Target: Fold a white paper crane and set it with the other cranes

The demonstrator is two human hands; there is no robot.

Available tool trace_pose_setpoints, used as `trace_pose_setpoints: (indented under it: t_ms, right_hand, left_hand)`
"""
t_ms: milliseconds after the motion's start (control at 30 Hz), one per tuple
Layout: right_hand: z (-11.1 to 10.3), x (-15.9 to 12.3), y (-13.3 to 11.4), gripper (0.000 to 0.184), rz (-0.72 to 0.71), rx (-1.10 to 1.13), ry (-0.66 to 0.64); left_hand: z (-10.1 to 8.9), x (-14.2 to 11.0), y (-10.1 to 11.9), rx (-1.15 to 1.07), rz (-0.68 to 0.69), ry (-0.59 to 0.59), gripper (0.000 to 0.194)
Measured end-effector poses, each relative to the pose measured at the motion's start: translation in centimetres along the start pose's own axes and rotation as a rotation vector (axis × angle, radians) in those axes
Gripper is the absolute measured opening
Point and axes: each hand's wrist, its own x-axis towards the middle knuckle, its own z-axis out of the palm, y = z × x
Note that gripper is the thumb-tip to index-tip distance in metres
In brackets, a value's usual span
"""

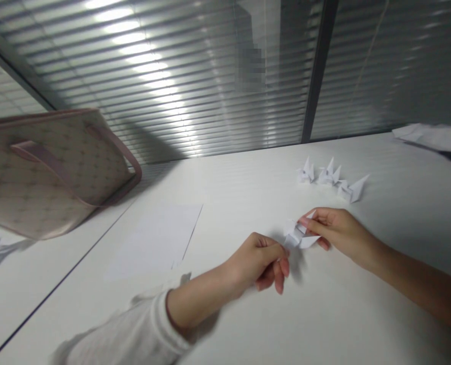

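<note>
Paper piece (pixel 296 236): small, plain white, folded into several creased layers
Middle: a short, blocky fold, faintly grey where shaded
Upper flap (pixel 312 215): narrow and pointed, aimed toward one o'clock
Lower flap (pixel 309 242): broader, tapering to a tip that points toward three o'clock
Place: toward four o'clock from the middle of the view
Hold: pinched by the left fingers (pixel 275 252) at its eight o'clock edge and by the right fingers (pixel 315 226) at its one o'clock side
Visibility: partly covered at both ends; finer creases too small to tell
</note>
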Motion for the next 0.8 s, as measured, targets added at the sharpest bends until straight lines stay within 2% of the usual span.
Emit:
trace_pose_setpoints:
  t_ms: [167,267,367,533,600,700,800]
  right_hand:
    - [-0.1,0.0,0.1,0.039,-0.006,-0.008,0.002]
    - [-0.1,0.1,0.0,0.037,-0.037,-0.008,0.012]
    - [-0.1,0.0,-0.1,0.034,-0.078,-0.014,0.027]
    - [0.0,-0.2,-0.4,0.026,-0.106,-0.043,0.017]
    - [-0.1,-0.1,-0.3,0.027,-0.107,-0.045,0.011]
    - [-0.4,0.2,0.0,0.033,-0.104,-0.032,0.002]
    - [-0.5,0.4,0.0,0.039,-0.084,-0.001,-0.018]
  left_hand:
    - [0.0,-0.1,0.1,-0.003,0.004,-0.011,0.029]
    - [-0.1,0.0,0.2,0.000,0.020,-0.059,0.033]
    - [-0.4,0.0,0.3,-0.038,0.076,-0.117,0.032]
    - [-0.5,-0.1,0.2,-0.072,0.180,-0.126,0.030]
    - [-0.5,-0.2,0.1,0.011,0.234,-0.079,0.026]
    - [-0.7,-0.1,-0.1,0.188,0.299,0.084,0.007]
    - [-1.5,0.6,-0.4,0.234,0.350,0.238,0.028]
